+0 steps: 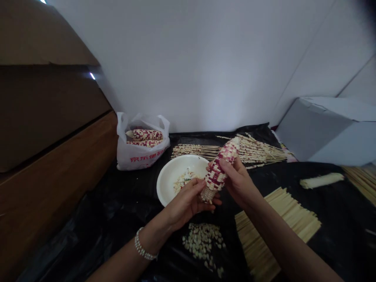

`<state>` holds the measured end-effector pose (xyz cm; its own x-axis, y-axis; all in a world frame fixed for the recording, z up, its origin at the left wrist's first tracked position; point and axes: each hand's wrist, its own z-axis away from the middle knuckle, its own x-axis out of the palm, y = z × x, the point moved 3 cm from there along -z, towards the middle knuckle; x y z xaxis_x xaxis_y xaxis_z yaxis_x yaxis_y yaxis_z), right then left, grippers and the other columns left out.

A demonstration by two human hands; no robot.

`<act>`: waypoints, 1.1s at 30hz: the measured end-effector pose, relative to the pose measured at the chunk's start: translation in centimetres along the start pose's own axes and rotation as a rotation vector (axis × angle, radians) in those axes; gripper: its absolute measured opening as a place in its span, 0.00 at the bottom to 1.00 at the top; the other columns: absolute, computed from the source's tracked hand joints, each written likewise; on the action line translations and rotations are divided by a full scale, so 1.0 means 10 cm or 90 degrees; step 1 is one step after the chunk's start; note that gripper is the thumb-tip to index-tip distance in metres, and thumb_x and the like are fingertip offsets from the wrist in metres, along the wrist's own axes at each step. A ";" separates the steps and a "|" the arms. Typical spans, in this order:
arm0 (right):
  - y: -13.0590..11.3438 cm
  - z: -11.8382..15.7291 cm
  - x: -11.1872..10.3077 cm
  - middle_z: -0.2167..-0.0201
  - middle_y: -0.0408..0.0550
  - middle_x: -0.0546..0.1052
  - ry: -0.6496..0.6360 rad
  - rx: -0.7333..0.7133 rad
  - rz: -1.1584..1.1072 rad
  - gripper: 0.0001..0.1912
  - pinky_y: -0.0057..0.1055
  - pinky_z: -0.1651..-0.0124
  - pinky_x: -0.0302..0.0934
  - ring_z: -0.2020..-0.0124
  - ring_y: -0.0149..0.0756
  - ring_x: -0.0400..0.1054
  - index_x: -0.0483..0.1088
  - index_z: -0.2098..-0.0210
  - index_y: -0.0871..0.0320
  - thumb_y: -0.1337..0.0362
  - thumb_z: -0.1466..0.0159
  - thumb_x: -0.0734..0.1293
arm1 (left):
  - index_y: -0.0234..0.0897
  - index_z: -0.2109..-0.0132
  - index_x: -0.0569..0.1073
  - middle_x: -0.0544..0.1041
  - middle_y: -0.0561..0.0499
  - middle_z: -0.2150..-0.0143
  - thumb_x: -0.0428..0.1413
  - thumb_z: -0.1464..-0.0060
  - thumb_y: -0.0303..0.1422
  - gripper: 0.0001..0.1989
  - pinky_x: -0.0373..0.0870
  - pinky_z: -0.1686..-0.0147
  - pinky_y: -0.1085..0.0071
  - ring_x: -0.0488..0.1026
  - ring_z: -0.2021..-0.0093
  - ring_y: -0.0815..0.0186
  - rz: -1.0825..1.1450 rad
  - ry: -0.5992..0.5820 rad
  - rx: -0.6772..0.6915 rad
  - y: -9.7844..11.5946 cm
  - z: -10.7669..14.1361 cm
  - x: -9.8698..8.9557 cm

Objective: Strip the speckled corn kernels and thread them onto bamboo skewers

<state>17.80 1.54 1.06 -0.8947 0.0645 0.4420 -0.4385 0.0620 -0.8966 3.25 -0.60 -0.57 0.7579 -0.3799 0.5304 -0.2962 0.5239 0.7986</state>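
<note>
An ear of corn (217,171) with cream and dark red kernels is held tilted between my two hands, its upper end leaning right. My left hand (190,199) closes around the lower end, where some rows are bare of kernels. Higher up, my right hand (236,180) grips the cob with its thumb lying across the kernels. Just behind my left hand sits a white bowl (164,178) with loose kernels (183,181) in it. More pale kernels (204,243) lie scattered on the black plastic sheet (126,219) below my hands.
A white plastic bag (141,158) with corn ears (147,135) stands at back left. Sticks threaded with kernels (255,149) lie along the back. Bare sticks (282,219) and a stripped cob (321,181) are on the right. Boxes (331,129) and a white wall (190,66) border the area.
</note>
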 end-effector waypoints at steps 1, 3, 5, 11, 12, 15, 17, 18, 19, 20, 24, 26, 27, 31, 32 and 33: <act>0.00 0.00 0.01 0.66 0.41 0.74 0.008 -0.011 0.002 0.18 0.29 0.62 0.66 0.64 0.34 0.69 0.64 0.58 0.51 0.56 0.42 0.73 | 0.36 0.49 0.67 0.79 0.42 0.59 0.55 0.42 0.43 0.19 0.71 0.62 0.67 0.79 0.62 0.60 0.005 0.006 -0.002 0.00 0.00 0.00; 0.00 -0.01 0.03 0.67 0.40 0.72 0.015 -0.028 0.011 0.18 0.28 0.64 0.65 0.66 0.33 0.68 0.65 0.58 0.51 0.57 0.43 0.73 | 0.37 0.46 0.67 0.79 0.42 0.59 0.55 0.41 0.41 0.19 0.71 0.61 0.66 0.79 0.62 0.59 0.015 0.007 -0.011 0.00 -0.01 -0.01; -0.01 -0.03 0.09 0.69 0.38 0.70 0.016 -0.037 0.030 0.18 0.27 0.66 0.64 0.69 0.31 0.66 0.65 0.57 0.51 0.57 0.43 0.73 | 0.33 0.48 0.70 0.79 0.40 0.58 0.53 0.41 0.41 0.19 0.71 0.60 0.66 0.79 0.61 0.59 0.032 -0.018 -0.029 0.01 -0.02 -0.01; 0.00 -0.17 0.29 0.72 0.37 0.69 -0.037 -0.053 0.124 0.15 0.28 0.69 0.61 0.73 0.31 0.63 0.66 0.61 0.52 0.54 0.42 0.72 | 0.29 0.55 0.76 0.78 0.37 0.57 0.50 0.43 0.40 0.19 0.71 0.59 0.65 0.77 0.59 0.57 0.077 -0.065 -0.049 0.07 0.00 -0.05; 0.01 -0.20 0.32 0.72 0.38 0.69 -0.041 -0.056 0.138 0.15 0.28 0.69 0.61 0.73 0.31 0.63 0.66 0.61 0.52 0.53 0.42 0.72 | 0.30 0.55 0.76 0.77 0.38 0.57 0.49 0.43 0.40 0.19 0.72 0.59 0.64 0.76 0.58 0.57 0.076 -0.073 -0.044 0.09 0.00 -0.06; 0.05 -0.26 0.39 0.71 0.38 0.70 -0.042 -0.066 0.174 0.15 0.29 0.69 0.62 0.72 0.32 0.64 0.67 0.60 0.51 0.52 0.42 0.71 | 0.31 0.54 0.75 0.76 0.38 0.57 0.47 0.43 0.39 0.19 0.73 0.61 0.62 0.76 0.57 0.55 0.061 -0.093 -0.028 0.12 0.02 -0.09; 0.09 -0.29 0.44 0.71 0.39 0.71 -0.038 -0.076 0.205 0.14 0.29 0.68 0.63 0.71 0.33 0.66 0.68 0.61 0.51 0.52 0.42 0.70 | 0.32 0.53 0.74 0.76 0.39 0.58 0.47 0.43 0.39 0.19 0.73 0.65 0.63 0.76 0.59 0.55 0.037 -0.091 -0.021 0.12 0.02 -0.10; 0.11 -0.30 0.46 0.71 0.39 0.72 -0.040 -0.073 0.215 0.14 0.30 0.69 0.63 0.71 0.34 0.67 0.68 0.61 0.51 0.52 0.42 0.70 | 0.32 0.54 0.74 0.76 0.39 0.59 0.47 0.44 0.39 0.19 0.72 0.67 0.64 0.76 0.60 0.56 0.022 -0.082 -0.020 0.12 0.02 -0.10; 0.13 -0.31 0.48 0.72 0.39 0.72 -0.043 -0.061 0.217 0.14 0.30 0.70 0.64 0.72 0.35 0.68 0.68 0.62 0.51 0.51 0.42 0.70 | 0.32 0.55 0.74 0.76 0.40 0.60 0.47 0.45 0.39 0.19 0.72 0.69 0.66 0.76 0.63 0.57 0.009 -0.066 -0.015 0.11 0.01 -0.11; 0.17 -0.33 0.51 0.73 0.39 0.72 -0.048 -0.041 0.207 0.15 0.30 0.72 0.64 0.73 0.35 0.69 0.67 0.62 0.51 0.51 0.42 0.70 | 0.33 0.56 0.74 0.76 0.41 0.62 0.48 0.46 0.40 0.18 0.70 0.72 0.68 0.76 0.66 0.58 -0.003 -0.045 -0.006 0.10 0.00 -0.12; 0.30 -0.40 0.56 0.74 0.38 0.73 -0.059 0.036 0.112 0.17 0.27 0.81 0.63 0.79 0.34 0.71 0.65 0.61 0.51 0.51 0.45 0.71 | 0.32 0.64 0.73 0.76 0.43 0.69 0.47 0.48 0.38 0.15 0.60 0.79 0.73 0.70 0.77 0.67 -0.032 0.033 0.041 0.07 -0.06 -0.16; 0.35 -0.43 0.58 0.73 0.39 0.74 -0.062 0.047 0.074 0.17 0.25 0.82 0.62 0.80 0.32 0.70 0.65 0.62 0.51 0.53 0.45 0.72 | 0.32 0.66 0.72 0.75 0.43 0.71 0.47 0.49 0.37 0.14 0.56 0.81 0.74 0.67 0.79 0.69 -0.036 0.054 0.049 0.07 -0.08 -0.18; 0.37 -0.45 0.58 0.73 0.39 0.74 -0.065 0.054 0.059 0.17 0.24 0.83 0.62 0.81 0.31 0.69 0.65 0.62 0.52 0.53 0.45 0.72 | 0.32 0.67 0.71 0.75 0.44 0.72 0.47 0.50 0.37 0.14 0.55 0.81 0.74 0.66 0.80 0.69 -0.039 0.061 0.052 0.06 -0.10 -0.19; 0.44 -0.49 0.56 0.74 0.38 0.75 -0.067 0.088 0.010 0.18 0.24 0.85 0.62 0.82 0.31 0.69 0.64 0.61 0.52 0.54 0.44 0.72 | 0.34 0.66 0.70 0.71 0.49 0.76 0.49 0.51 0.38 0.12 0.48 0.84 0.75 0.62 0.82 0.71 -0.086 0.097 0.070 0.02 -0.15 -0.22; 0.45 -0.50 0.55 0.75 0.38 0.75 -0.064 0.097 -0.003 0.17 0.24 0.85 0.62 0.82 0.31 0.69 0.63 0.61 0.52 0.54 0.44 0.71 | 0.35 0.66 0.70 0.70 0.51 0.78 0.49 0.51 0.38 0.11 0.46 0.84 0.75 0.60 0.83 0.71 -0.113 0.121 0.082 0.01 -0.16 -0.23; 0.46 -0.52 0.54 0.75 0.38 0.75 -0.061 0.107 -0.015 0.17 0.24 0.86 0.62 0.83 0.31 0.69 0.62 0.61 0.52 0.54 0.44 0.71 | 0.36 0.66 0.69 0.68 0.53 0.80 0.50 0.52 0.36 0.09 0.45 0.84 0.75 0.58 0.84 0.72 -0.144 0.145 0.095 0.00 -0.17 -0.24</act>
<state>11.38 7.33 -0.51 -0.8849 -0.0306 0.4648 -0.4596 -0.1053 -0.8819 2.42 1.58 -2.34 0.9193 -0.2854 0.2710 -0.1745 0.3218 0.9306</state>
